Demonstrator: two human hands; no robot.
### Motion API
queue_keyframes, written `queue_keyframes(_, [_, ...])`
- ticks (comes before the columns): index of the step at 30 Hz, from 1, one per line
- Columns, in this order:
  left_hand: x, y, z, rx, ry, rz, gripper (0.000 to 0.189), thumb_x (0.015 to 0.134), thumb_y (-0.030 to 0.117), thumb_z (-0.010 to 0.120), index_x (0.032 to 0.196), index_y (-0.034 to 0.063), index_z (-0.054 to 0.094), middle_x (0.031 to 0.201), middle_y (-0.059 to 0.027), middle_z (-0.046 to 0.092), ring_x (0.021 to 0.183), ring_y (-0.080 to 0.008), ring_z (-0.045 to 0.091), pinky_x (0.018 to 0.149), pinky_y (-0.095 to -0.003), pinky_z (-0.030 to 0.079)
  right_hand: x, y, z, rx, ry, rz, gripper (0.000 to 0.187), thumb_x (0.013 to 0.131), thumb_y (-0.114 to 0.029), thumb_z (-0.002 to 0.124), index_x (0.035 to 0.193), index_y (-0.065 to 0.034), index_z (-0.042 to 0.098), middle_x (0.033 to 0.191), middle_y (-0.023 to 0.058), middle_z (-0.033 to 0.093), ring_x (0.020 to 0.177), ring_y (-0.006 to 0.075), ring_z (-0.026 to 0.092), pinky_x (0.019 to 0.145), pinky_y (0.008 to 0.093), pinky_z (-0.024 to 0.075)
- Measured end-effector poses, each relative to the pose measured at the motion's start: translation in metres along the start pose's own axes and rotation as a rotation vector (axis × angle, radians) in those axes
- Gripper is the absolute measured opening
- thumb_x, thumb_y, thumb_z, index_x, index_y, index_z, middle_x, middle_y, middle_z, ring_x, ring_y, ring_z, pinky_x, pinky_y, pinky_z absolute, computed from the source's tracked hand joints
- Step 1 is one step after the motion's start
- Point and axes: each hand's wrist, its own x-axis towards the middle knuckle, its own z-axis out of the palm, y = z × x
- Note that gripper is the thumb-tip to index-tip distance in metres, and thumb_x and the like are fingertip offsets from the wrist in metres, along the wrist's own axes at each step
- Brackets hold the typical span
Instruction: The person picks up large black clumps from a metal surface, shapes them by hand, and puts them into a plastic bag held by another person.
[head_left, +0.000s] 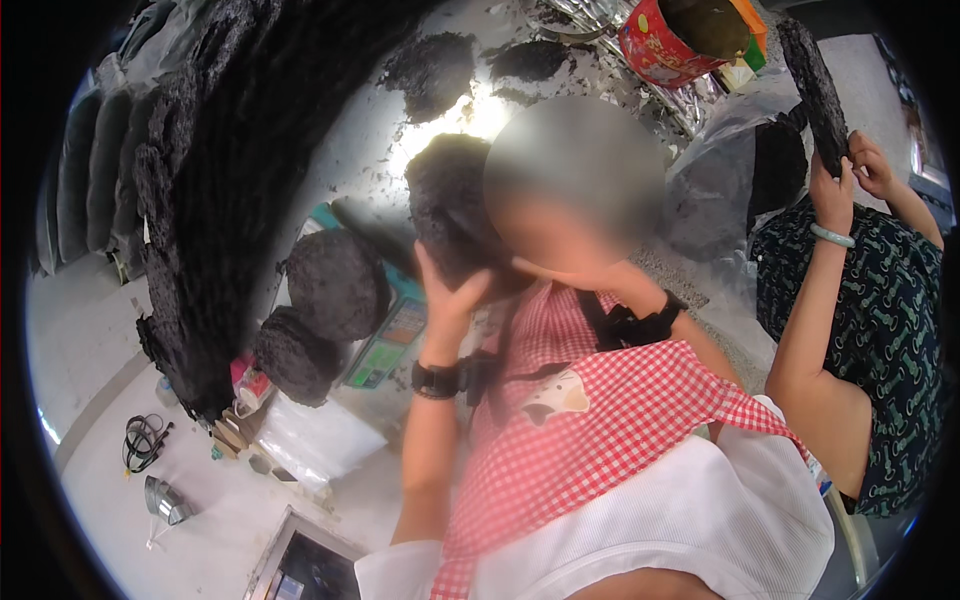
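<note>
A thick, rounded slab of black, rough material (450, 195), possibly dried seaweed, is raised in front of me. My left hand (452, 289) grips its lower edge, thumb and fingers spread around it. On the slab's right side is my right hand (570, 276), its fingers near the lower edge; a blurred disc hides much of this hand, so its hold cannot be told. Two more round black slabs (337, 285) (296, 356) lie to the left, beside a green-framed device with a keypad and display (382, 349), probably a scale.
A tall black mass (217, 187) rises at left. Black crumbs (435, 71) litter the pale work surface. A red tub (664, 45) stands at the top. On the right, a co-worker's hands (832, 187) hold a dark slab (814, 94) near a clear plastic bag (709, 180).
</note>
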Motion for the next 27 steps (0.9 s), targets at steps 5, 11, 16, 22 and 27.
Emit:
queue_keyframes(5, [-0.012,-0.007,-0.039,-0.567,0.182,-0.222,0.036,0.076,0.003,0.066,0.112,0.0016,0.059,0.114,-0.0131,0.060,0.109,-0.0252,0.057,0.093,-0.0351,0.046,-0.007,0.009,-0.050,0.625,0.610,0.383,0.042,0.095,-0.011,0.055,0.133,-0.0005,0.042,0.126,0.0071,0.054,0.112,0.0159,0.053,0.094,0.0309,0.0452])
queue_keyframes(11, [-0.021,-0.004,-0.063,-0.830,0.197,-0.273,0.046,0.071,0.017,0.052,0.111,-0.0053,0.060,0.116,-0.0183,0.062,0.110,-0.0323,0.058,0.099,-0.0431,0.045,-0.008,0.031,-0.074,0.521,0.858,0.237,0.056,0.091,-0.003,0.057,0.143,-0.0039,0.033,0.143,0.0110,0.039,0.134,0.0216,0.033,0.111,0.0334,0.0256])
queue_keyframes(16, [-0.025,-0.007,-0.070,-0.831,0.261,-0.283,0.053,0.068,0.019,0.053,0.115,-0.0051,0.057,0.118,-0.0169,0.061,0.110,-0.0329,0.057,0.101,-0.0445,0.043,-0.005,0.034,-0.081,0.363,0.878,0.197,0.053,0.093,-0.003,0.055,0.142,-0.0067,0.038,0.146,0.0084,0.036,0.134,0.0182,0.031,0.111,0.0310,0.0233])
queue_keyframes(22, [-0.029,-0.002,-0.071,-0.798,0.334,-0.278,0.063,0.063,0.020,0.056,0.122,-0.0040,0.055,0.121,-0.0175,0.060,0.110,-0.0355,0.058,0.101,-0.0460,0.045,-0.009,0.035,-0.099,0.614,0.874,0.212,0.046,0.095,-0.001,0.052,0.139,-0.0108,0.042,0.138,0.0059,0.043,0.117,0.0147,0.049,0.096,0.0293,0.0437])
queue_keyframes(27, [-0.024,-0.011,-0.072,-0.822,0.358,-0.284,0.061,0.065,0.021,0.055,0.120,-0.0041,0.056,0.120,-0.0174,0.061,0.110,-0.0344,0.058,0.100,-0.0448,0.045,-0.008,0.033,-0.097,0.691,0.870,0.234,0.043,0.096,-0.004,0.052,0.138,-0.0133,0.044,0.136,0.0047,0.044,0.113,0.0155,0.053,0.091,0.0308,0.0489])
